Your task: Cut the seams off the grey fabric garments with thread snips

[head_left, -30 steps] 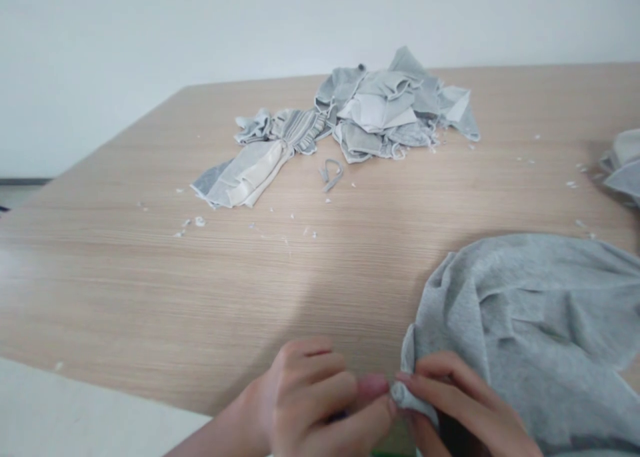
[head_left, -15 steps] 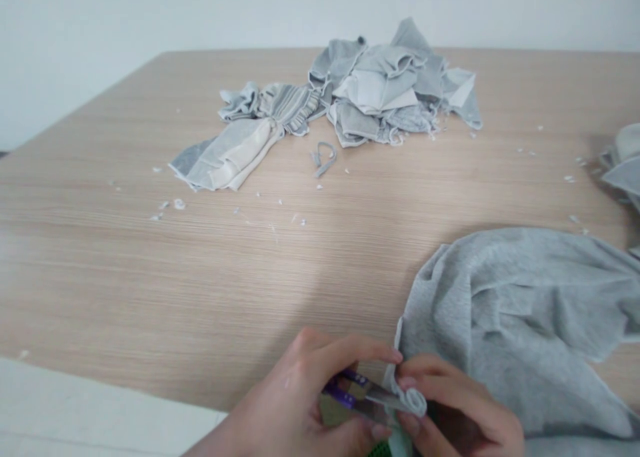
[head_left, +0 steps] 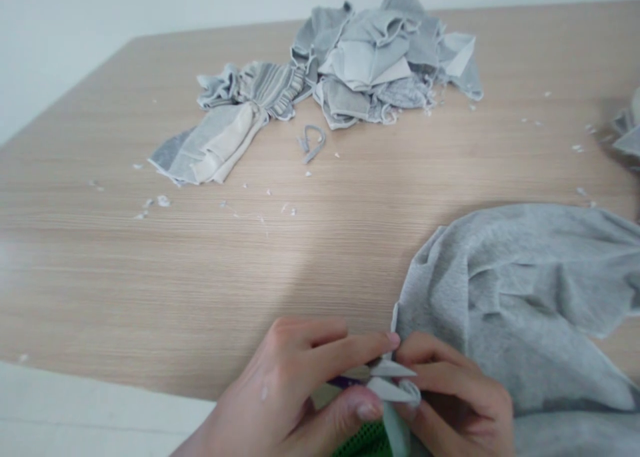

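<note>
Our right hand pinches a curled edge at the near-left of the grey cloth; our left grip is closed round snips, blades parted at that curl. White scraps on the counter, left of the cloth, suggest some trimming is done; this edge shows no finished cut, so we judge that snip remains. Our fingers hide most of the handles, the cloth runs out of view rightward, and we cannot identify the green mesh left of it.
</note>
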A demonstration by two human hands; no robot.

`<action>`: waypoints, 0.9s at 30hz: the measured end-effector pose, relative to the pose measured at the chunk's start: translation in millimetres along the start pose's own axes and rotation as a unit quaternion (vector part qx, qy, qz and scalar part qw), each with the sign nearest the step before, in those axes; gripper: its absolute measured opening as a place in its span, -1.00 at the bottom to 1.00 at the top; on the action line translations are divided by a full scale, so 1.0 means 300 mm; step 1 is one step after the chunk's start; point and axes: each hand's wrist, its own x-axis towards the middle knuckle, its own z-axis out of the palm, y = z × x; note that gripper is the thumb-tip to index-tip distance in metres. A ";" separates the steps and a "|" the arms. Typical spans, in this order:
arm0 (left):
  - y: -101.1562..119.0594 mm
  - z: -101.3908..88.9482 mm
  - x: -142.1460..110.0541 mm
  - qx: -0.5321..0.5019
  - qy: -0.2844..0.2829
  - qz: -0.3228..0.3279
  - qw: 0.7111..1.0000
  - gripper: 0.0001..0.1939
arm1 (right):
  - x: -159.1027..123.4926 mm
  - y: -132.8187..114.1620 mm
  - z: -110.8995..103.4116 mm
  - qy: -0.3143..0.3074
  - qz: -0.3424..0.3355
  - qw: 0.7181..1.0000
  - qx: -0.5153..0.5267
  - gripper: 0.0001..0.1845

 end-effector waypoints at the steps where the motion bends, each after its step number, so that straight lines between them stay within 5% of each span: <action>1: 0.000 -0.001 0.002 0.004 -0.004 0.000 1.000 -0.62 | 0.000 0.000 0.000 -0.003 0.003 1.000 0.001 -0.62; 9: 0.013 -0.011 0.021 0.041 -0.037 -0.008 0.998 -0.67 | 0.008 -0.010 0.001 0.015 0.010 1.000 0.012 -0.52; 27: 0.025 0.001 -0.001 0.042 -0.057 -0.015 0.997 -0.70 | 0.008 -0.018 0.003 0.041 0.006 0.999 -0.021 -0.66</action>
